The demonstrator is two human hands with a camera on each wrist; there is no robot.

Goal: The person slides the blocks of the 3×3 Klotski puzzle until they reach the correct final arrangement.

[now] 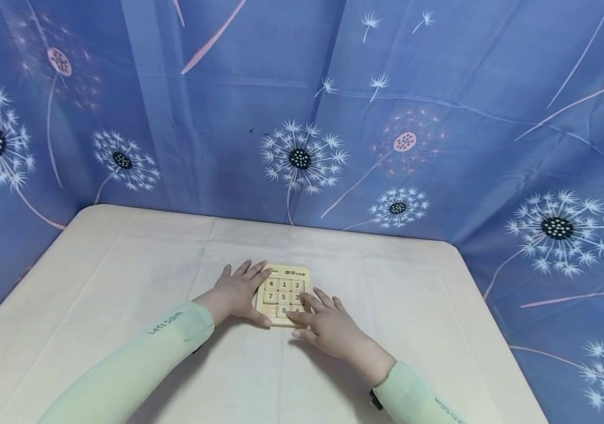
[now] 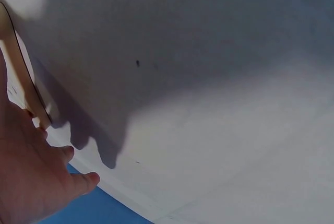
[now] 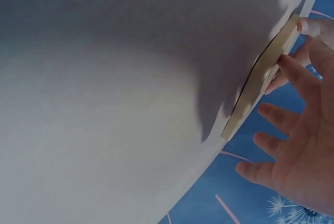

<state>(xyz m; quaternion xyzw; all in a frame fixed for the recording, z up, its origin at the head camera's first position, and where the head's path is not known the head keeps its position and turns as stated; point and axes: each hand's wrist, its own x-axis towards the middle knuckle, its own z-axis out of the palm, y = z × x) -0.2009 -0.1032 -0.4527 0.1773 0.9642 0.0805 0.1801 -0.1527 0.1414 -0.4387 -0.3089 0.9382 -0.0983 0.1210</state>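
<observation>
A yellow sliding number puzzle lies flat on the table, its square tiles in three rows. The rows read 4, 1, 2, then 7, 5, 3, with 8 and 6 at the right of the bottom row and a bare slot at bottom left. My left hand rests along the puzzle's left side, fingers extended and spread, thumb by the lower left corner. From the right, my right hand reaches over the puzzle, a fingertip at the 8 tile and other fingers partly covering the 3 and 6 tiles.
A pale cloth covers the table, whose back edge meets a blue dandelion-print curtain. More curtain hangs at the left and right sides. Light green sleeves cover both forearms.
</observation>
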